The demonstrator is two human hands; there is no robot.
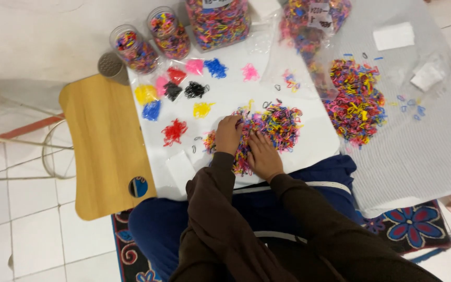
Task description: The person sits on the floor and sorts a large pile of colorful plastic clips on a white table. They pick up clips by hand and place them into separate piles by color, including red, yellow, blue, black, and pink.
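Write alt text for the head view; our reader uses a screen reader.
Left hand and right hand press into a mixed pile of tiny coloured bands on a white sheet. Small single-colour piles lie left; jars stand behind.

Your low wooden table (100,151) sits left of centre, with a white sheet (225,99) covering its right part. On that sheet you have a mixed pile of tiny elastic bands (277,125) at centre, small single-colour heaps (173,130) toward the upper left, and clear jars (134,49) along the top edge.

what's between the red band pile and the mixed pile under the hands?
Head view: a few loose dark bands on the white sheet between the red pile and the mixed pile; otherwise bare.
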